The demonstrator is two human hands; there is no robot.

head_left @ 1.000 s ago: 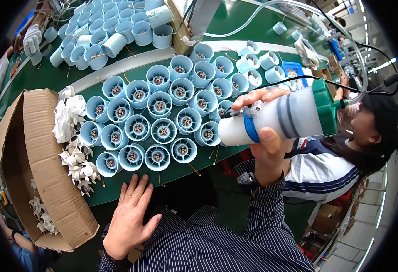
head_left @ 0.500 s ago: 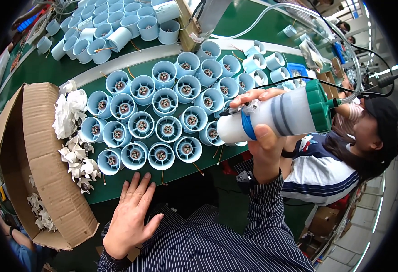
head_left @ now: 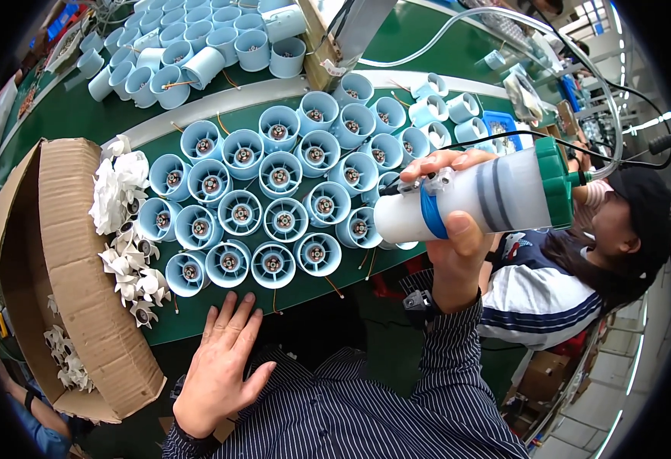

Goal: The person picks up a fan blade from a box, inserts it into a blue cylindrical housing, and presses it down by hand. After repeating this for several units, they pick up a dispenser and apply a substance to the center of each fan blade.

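Green tabletop (head_left: 190, 312) leaves a narrow bare strip along its near edge, where the left hand (head_left: 217, 375) is spread flat (empty). Right hand's (head_left: 458, 264) grip wraps a white canister (head_left: 465, 203), thumb nearest, above the right-hand blue cups (head_left: 280, 144). White fan wheels (head_left: 117, 199) and a cardboard box (head_left: 94, 283) crowd the left; a co-worker (head_left: 550, 298), the right; a pale rail (head_left: 213, 112) crosses beyond.

Shows as a translucent white canister (head_left: 465, 200) with dark rings (head_left: 486, 200), a blue band (head_left: 431, 213) and a green cap (head_left: 554, 183). Lies sideways, gripped in the right hand (head_left: 459, 264); points cap end rightward.
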